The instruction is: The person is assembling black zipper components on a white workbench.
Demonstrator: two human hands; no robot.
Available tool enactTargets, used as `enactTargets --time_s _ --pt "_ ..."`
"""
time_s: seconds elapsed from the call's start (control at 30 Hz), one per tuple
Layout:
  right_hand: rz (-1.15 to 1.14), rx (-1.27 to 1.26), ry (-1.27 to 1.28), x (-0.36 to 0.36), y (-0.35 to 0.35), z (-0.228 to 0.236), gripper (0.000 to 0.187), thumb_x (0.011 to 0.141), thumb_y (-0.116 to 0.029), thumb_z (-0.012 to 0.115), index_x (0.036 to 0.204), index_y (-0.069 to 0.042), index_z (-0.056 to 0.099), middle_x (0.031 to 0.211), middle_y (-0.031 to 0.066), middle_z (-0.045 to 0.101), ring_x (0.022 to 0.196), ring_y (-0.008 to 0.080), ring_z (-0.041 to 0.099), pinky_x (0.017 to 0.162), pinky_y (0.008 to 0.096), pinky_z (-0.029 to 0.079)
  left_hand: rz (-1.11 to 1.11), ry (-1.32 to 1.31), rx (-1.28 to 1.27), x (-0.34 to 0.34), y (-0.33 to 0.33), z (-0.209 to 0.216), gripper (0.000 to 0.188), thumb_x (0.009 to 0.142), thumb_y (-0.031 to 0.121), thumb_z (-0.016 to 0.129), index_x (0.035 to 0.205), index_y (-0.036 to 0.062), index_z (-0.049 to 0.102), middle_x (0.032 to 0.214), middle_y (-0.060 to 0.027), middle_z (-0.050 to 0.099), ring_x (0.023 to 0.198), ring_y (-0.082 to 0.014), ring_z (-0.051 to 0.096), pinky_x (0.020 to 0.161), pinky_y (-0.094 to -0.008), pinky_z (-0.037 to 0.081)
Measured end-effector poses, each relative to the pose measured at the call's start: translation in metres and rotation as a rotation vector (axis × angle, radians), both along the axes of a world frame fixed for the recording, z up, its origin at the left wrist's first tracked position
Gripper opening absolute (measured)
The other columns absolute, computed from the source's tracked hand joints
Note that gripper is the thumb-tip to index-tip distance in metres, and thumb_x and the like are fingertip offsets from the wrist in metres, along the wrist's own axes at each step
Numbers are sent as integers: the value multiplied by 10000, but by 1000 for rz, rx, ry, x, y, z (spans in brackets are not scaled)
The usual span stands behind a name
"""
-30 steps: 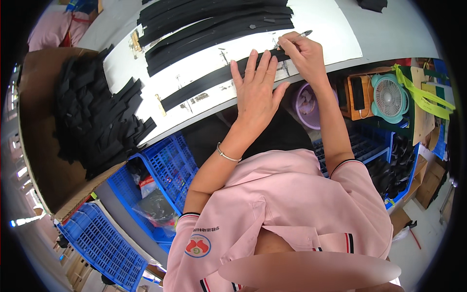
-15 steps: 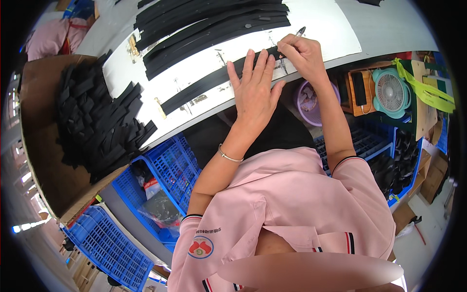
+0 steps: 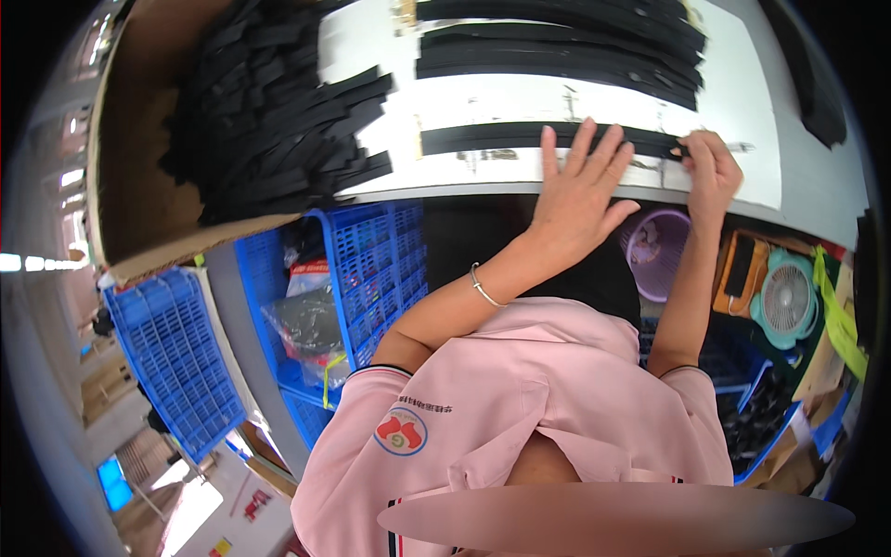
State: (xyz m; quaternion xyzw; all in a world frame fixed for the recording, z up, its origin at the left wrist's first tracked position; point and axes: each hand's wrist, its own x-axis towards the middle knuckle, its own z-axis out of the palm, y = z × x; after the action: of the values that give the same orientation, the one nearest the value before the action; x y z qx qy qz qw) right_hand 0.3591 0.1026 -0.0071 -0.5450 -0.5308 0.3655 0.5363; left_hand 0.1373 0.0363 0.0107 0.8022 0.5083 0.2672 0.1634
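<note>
A single black fabric strip (image 3: 483, 137) lies along the near part of a white board (image 3: 510, 96) with dark marks. My left hand (image 3: 580, 197) rests flat across the strip, fingers spread, holding nothing. At the strip's right end, my right hand (image 3: 713, 178) is closed in a pinch on a slim pen (image 3: 685, 148), mostly hidden by the fingers. Beyond the strip, several more black strips (image 3: 557, 51) lie side by side on the board.
At the left, a cardboard box (image 3: 139, 121) holds a heap of black strips (image 3: 269, 121). Blue plastic crates (image 3: 371, 269) stand below the table edge. A purple bin (image 3: 657, 255), a phone (image 3: 739, 265) and a turquoise fan (image 3: 787, 297) are at the right.
The view has swung, so the table and box appear shifted and turned. My left hand still lies on the strip. My right hand has turned at the strip's end, and the pen's upper end no longer shows.
</note>
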Motion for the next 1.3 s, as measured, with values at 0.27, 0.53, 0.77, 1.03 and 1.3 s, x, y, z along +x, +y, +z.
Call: enactTargets --time_s 0.27,0.53,0.77,1.03,1.3 --pt "-86 60 85 -2 4 -6 149 991 -90 658 980 20 758 893 51 736 642 28 532 556 168 386 1 -77 88 -15 67 -6 594 966 433 670 1399 33 596 1541 -184 482 1479 -438 353 1193 -692 143" --pt "-106 56 36 -3 6 -6 152 996 -107 668 986 9 766 879 27 730 632 19 513 551 168 379 228 -82 28 -100 -4 21 481 977 237 656 1420 58 599 1538 -188 505 1517 -401 335 1249 -576 150" --pt "-112 51 16 -1 7 -7 156 997 -116 674 1004 7 770 857 20 723 636 19 511 556 169 380 534 225 39 -206 -67 16 570 833 -93 543 1381 44 618 1426 -145 592 1470 -413 400 1251 -606 111" --pt "-122 43 21 -9 6 -2 164 998 -117 676 1030 14 769 848 27 717 631 21 507 553 173 382 580 145 213 -219 -62 13 122 923 44 707 1038 58 746 1063 -70 731 1171 -298 646 1183 -534 348" --pt "-96 36 -20 -11 2 7 133 983 -115 696 1013 -12 775 805 3 691 643 20 516 557 180 377 593 293 205 -231 -76 13 228 904 15 700 1111 95 754 1159 -51 724 1242 -280 620 1239 -558 212"
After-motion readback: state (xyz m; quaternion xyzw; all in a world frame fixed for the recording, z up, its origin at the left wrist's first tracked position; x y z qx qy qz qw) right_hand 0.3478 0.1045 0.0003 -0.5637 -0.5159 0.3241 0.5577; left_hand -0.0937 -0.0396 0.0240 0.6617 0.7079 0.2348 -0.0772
